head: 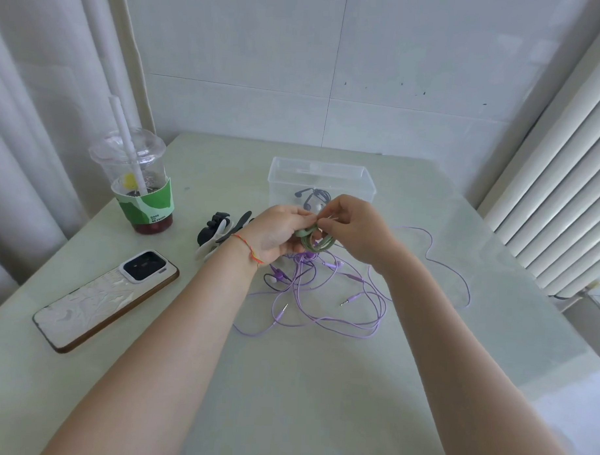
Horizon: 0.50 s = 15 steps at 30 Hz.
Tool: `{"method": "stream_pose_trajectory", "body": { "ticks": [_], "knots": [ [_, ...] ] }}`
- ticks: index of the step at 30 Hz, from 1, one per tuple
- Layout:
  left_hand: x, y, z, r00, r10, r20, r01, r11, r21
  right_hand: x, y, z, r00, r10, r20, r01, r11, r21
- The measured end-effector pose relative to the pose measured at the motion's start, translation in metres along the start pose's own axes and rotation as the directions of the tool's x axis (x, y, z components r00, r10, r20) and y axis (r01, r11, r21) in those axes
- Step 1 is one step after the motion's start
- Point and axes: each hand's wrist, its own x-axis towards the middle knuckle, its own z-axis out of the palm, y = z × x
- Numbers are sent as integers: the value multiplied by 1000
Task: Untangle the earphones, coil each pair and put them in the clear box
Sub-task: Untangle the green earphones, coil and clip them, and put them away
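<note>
My left hand (278, 231) and my right hand (354, 229) meet over the middle of the table, just in front of the clear box (368, 182). Between them they hold a coil of green earphones (320, 243); my left hand grips the coil and my right hand pinches the wire at its top. Inside the box lies a dark grey pair of earphones (313, 195), partly hidden by my fingers. Below my hands a tangle of light purple earphones (326, 303) spreads over the table, with a darker purple wire (276, 277) mixed in at its left.
A plastic cup (140, 187) with a straw and green sleeve stands at the back left. A phone (105, 299) lies face down at the left. A black and white hair clip (220, 234) lies beside my left wrist. A radiator (564, 202) lines the right side.
</note>
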Motion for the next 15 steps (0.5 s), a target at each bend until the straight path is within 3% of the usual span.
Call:
{"method": "stream_pose_trajectory", "body": {
  "ticks": [6,9,11,12,13,15],
  "knots": [
    [-10,2,-26,996,36,-75,-38,999,-29,6,-5,19,998,-18,-62,17,1000,-17],
    [-13,10,-41,944,183,-276,-137,975,176,13,-11,28,995,-3,-98,6,1000,24],
    [-14,11,-57,837,376,-397,-132,844,520,17,-16,36,994,21,-109,-13,997,75],
    [-15,9,-65,816,421,-397,-55,739,671,18,-19,40,993,36,-112,-24,994,103],
    [-14,4,-73,839,387,-384,50,647,761,19,-21,45,992,50,-116,-35,991,129],
    [-13,-6,-84,925,164,-342,214,519,828,19,-23,53,990,71,-123,-49,984,172]
  ]
}}
